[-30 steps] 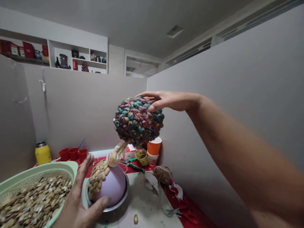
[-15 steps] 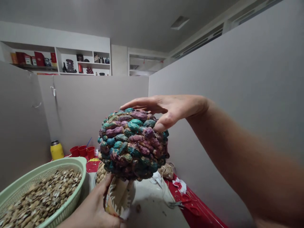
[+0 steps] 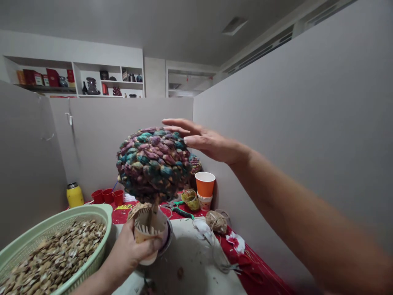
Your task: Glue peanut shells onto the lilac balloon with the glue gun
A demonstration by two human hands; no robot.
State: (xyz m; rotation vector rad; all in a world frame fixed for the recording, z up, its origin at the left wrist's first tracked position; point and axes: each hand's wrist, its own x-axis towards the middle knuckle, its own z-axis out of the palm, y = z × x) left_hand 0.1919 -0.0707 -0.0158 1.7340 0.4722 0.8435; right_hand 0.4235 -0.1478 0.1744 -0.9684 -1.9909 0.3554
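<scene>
Near the middle of the head camera's view, I have a ball (image 3: 153, 164) of peanut-shaped pieces, coloured teal and purple, standing above the mouth of a paper cup (image 3: 149, 235) with a thin stem (image 3: 156, 203) running from its underside into the cup. My left hand (image 3: 130, 250) is clamped on that cup, thumb pressed across the near side and fingers wrapped around the left; pale, jagged teeth line the inner wall. My right hand (image 3: 207, 141) reaches over the ball's upper right, fingers stretched out and thumb apart below them; from this angle I can't tell whether the tips touch the ball or hover just off it. Behind the cup I see the rim of a bowl (image 3: 170, 239). To the left sits a green basket (image 3: 104, 211) full of brown shells (image 3: 61, 252), with a yellow jar (image 3: 74, 196) and red cups (image 3: 118, 198) beyond it. On the right, a second coloured ball (image 3: 195, 163) shows partly behind the first, near an orange cup (image 3: 205, 187) stacked above another cup (image 3: 205, 203). Green-handled pliers (image 3: 183, 213) and a ball of twine (image 3: 216, 222) lie closer to me, along with grey-bladed scissors (image 3: 229, 268) near the edge of a pale board (image 3: 196, 254).
</scene>
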